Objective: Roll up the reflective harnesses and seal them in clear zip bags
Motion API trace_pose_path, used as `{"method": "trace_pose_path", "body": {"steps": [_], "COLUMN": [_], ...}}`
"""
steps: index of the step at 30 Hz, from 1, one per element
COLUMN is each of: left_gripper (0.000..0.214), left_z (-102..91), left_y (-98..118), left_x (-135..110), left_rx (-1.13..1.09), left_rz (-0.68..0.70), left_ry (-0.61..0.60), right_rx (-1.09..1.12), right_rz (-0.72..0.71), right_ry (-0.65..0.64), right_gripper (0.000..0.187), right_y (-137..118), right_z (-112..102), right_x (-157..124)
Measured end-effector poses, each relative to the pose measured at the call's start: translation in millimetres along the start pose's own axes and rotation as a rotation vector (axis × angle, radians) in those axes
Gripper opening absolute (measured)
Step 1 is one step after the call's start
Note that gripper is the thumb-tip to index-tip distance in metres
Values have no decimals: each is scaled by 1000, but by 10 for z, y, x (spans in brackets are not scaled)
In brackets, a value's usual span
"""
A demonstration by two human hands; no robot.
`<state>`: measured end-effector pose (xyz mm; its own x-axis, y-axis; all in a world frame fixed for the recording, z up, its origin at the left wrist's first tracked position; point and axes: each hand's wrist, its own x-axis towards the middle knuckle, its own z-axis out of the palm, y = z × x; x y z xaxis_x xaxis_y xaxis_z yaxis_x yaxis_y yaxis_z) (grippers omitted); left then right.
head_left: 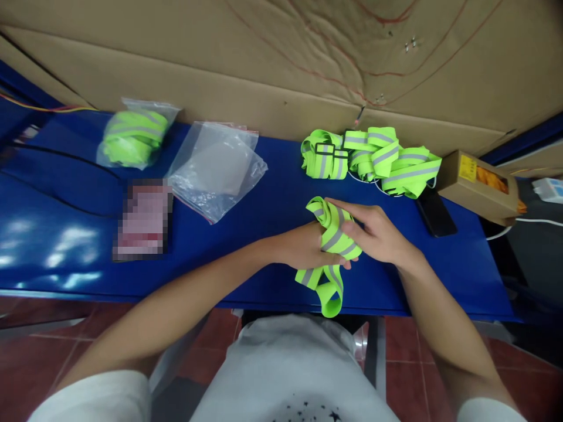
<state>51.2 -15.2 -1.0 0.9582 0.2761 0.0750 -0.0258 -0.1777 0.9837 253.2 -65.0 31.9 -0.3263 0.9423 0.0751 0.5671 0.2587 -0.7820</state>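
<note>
A neon-yellow reflective strap (336, 231) with a grey stripe is bunched into a coil between my two hands, over the front part of the blue table. My left hand (299, 246) grips the coil from the left, its fingers partly hidden by the strap. From the right, my right hand (376, 231) closes on the same coil, thumb on top. A loose loop of the strap hangs below my left hand, near the table's front edge. Beyond my hands lie more coiled reflective straps (373, 155), some with black buckles.
Clear plastic bags (215, 170) lie left of my hands. Behind them is a bagged strap (134, 138); a blurred-out pinkish rectangle (143, 220) lies nearer. On the right are a black phone (435, 214) and a cardboard box (479, 184) with orange contents. A cardboard wall (197, 70) backs the blue table (246, 275).
</note>
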Motion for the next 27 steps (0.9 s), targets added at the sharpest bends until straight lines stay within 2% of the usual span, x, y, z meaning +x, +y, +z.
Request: {"method": "trace_pose_path", "body": {"steps": [2,3,4,6,9,12,15,19,24,27], "left_gripper": [18,17,17,14,21,30,33,49,61,53], "left_z": [-43,-64,-81,-91,-14,143,277,337,350,357], "left_y": [-7,-13,-21,-36,-48,-20,43,92,75,110], "left_x": [12,21,31,50,76,95,119,151,140,123], "left_rx": [43,48,35,-58,-305,-475,-620,-839,-1050,-1072], "left_rz": [34,51,57,18,-178,-365,-388,-309,-213,-220], "left_ry": [-19,-18,-11,32,221,475,624,602,513,450], "right_rx": [38,80,115,99,-66,-166,-246,-383,-343,-351], "right_rz": [48,77,96,71,-39,-71,-68,-129,-194,-235], "right_ry": [-129,-166,-175,-96,89,212,369,567,669,698], "right_gripper": [93,105,108,94,72,69,71,77,78,81], "right_y": [-43,-54,-57,-41,-6,-6,-23,-27,-66,-82], "right_z": [6,18,35,80,146,182,193,229,331,344], "right_x": [-34,-41,-40,-17,40,65,45,10,-27,-70]}}
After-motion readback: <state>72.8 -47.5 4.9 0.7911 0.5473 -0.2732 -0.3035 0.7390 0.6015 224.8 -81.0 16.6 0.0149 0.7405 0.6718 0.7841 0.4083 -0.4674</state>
